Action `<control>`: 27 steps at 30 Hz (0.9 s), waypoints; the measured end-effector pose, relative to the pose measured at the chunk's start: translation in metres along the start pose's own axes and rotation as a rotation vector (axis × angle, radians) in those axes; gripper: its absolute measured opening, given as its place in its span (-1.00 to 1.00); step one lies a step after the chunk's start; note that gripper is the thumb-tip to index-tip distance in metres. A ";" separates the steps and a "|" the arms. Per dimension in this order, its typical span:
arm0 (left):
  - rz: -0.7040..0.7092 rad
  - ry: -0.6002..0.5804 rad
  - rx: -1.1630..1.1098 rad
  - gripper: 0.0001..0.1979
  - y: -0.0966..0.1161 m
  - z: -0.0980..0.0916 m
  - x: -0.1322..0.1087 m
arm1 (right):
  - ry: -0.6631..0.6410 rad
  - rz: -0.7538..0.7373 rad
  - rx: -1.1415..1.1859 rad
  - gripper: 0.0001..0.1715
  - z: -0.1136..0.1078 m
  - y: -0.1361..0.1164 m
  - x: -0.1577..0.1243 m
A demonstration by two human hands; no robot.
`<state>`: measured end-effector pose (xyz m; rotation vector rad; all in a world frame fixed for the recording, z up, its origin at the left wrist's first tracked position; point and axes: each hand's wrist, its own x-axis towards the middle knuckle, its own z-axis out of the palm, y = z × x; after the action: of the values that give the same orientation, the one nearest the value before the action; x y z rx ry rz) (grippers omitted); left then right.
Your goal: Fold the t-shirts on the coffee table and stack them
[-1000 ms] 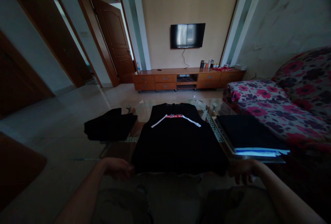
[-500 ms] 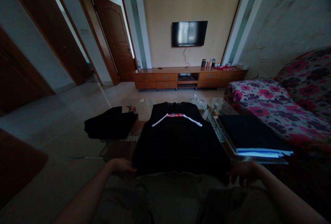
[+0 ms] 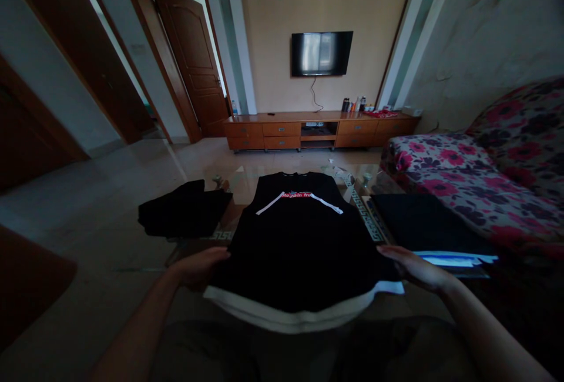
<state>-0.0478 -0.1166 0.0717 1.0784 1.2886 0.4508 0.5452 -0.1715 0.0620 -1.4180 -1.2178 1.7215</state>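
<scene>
A black shirt (image 3: 304,247) lies front up on the glass table (image 3: 240,179), with a red printed label and two slanting white strips on its chest. Its lower part hangs toward me over the near side, showing a pale band along the hem. My left hand (image 3: 200,265) is closed on the shirt's left side, thumb on top, most fingers hidden beneath the cloth. On the opposite side my right hand (image 3: 412,265) pinches the right edge in the same way. No sleeves show on either side.
A dark folded garment (image 3: 183,211) lies on the table's left. At the right is a stack of dark folded cloth (image 3: 429,226) with white and blue edges. Beyond stand a low wooden cabinet (image 3: 282,129) and a floral-covered sofa (image 3: 449,158). A television (image 3: 321,54) hangs on the wall.
Both hands have moved up along the shirt's sides, away from its bottom corners. The hem now spreads toward me, and its pale band has come into view.
</scene>
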 end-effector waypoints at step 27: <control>0.506 0.210 -0.234 -0.62 0.036 0.010 0.014 | 0.115 -0.215 0.382 -0.27 0.003 -0.021 0.021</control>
<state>-0.0250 -0.0926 0.0934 1.1746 1.0988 1.0929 0.5347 -0.1457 0.0720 -1.0992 -0.8853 1.5964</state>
